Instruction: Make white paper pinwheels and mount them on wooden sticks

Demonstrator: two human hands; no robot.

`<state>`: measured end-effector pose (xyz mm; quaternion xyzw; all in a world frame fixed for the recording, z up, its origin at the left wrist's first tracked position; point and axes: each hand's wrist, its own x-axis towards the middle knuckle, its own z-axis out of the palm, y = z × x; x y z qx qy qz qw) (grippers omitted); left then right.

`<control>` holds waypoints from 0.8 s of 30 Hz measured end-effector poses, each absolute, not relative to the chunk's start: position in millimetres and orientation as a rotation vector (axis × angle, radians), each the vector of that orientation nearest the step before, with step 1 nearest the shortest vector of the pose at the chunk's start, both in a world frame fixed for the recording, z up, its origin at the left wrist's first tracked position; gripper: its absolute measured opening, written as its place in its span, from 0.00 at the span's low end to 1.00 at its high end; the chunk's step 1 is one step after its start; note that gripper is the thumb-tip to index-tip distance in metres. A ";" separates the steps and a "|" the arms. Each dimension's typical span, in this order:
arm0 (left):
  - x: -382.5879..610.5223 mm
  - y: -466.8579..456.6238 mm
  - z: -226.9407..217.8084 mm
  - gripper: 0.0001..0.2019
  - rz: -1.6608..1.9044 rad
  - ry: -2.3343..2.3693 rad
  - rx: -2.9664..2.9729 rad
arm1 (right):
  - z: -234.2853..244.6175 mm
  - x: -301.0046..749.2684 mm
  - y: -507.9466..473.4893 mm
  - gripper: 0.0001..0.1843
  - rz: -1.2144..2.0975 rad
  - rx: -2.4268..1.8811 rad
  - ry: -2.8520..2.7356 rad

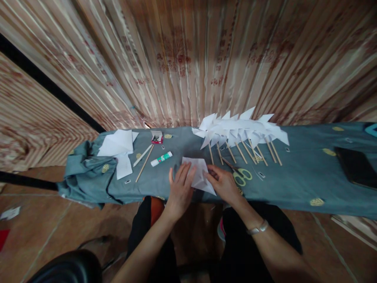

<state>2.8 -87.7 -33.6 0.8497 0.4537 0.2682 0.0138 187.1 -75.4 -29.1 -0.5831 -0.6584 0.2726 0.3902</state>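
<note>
You see through one camera worn on your head, facing forward and steeply down over your lap. Your forearms (153,243) come in from the bottom edge, with your hands (180,188) near the centre, at close range. The wide view takes in the worktop (288,184) until it leaves at the right; the curtain (188,78) fills the top, the floor (38,232) shows below.

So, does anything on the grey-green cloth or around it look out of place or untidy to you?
Yes: the grey-green cloth with yellow motifs is bunched into folds at its left end, while its right part lies flatter. Also, a white, paper-like scrap lies on the brown floor at far left. Nothing looks spilled.
</note>
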 end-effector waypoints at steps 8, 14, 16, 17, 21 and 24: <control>-20.7 -94.8 -38.8 0.10 0.758 1.331 2.622 | -37.0 196.0 -78.0 0.30 0.366 -1.453 -1.950; -38.4 -101.4 -44.9 0.12 0.723 1.349 2.537 | -45.5 200.7 -87.6 0.32 0.044 -1.334 -2.362; -41.8 -103.3 -47.0 0.12 0.730 1.368 2.529 | -46.0 199.8 -90.6 0.27 0.005 -1.315 -2.410; -43.4 -104.2 -48.0 0.12 0.738 1.377 2.526 | -45.8 199.7 -92.3 0.24 -0.006 -1.307 -2.419; -51.8 -109.6 -50.2 0.11 0.758 1.400 2.489 | -46.2 204.9 -99.7 0.15 0.113 -1.248 -2.411; -58.3 -113.4 -50.0 0.10 0.707 1.440 2.403 | -50.6 210.5 -101.0 0.12 0.415 -1.220 -2.284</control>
